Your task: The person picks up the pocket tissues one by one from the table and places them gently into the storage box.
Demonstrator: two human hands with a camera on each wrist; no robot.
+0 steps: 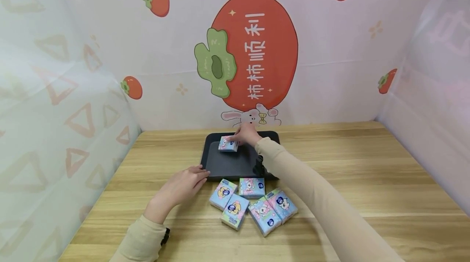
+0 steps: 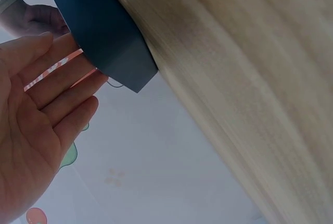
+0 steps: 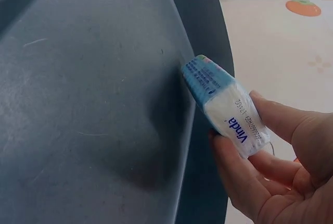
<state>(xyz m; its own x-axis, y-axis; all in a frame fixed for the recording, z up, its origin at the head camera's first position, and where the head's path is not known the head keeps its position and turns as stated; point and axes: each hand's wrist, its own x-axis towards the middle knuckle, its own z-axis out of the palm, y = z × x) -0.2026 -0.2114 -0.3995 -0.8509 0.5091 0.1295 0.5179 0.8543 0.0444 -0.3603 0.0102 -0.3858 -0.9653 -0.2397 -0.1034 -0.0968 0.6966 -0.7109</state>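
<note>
My right hand [image 1: 247, 134] pinches a small blue tissue pack [image 1: 228, 143] between thumb and fingers at the back left of a black tray [image 1: 235, 164]. In the right wrist view the held pack [image 3: 226, 107] is tilted, its white "Vinda" end facing the camera, beside the tray's far wall [image 3: 208, 26]. Straight fingers of my left hand [image 1: 187, 182] touch the tray's front left corner. The left wrist view shows that palm [image 2: 41, 114] with its fingertips against the tray's outer side [image 2: 104, 31].
Several tissue packs lie on the wooden table [image 1: 341, 172] in front of the tray, among them one touching its front edge [image 1: 252, 187] and a pair at the right [image 1: 282, 205]. A printed cloth wall [image 1: 330, 49] stands behind the table, with cloth sides left and right.
</note>
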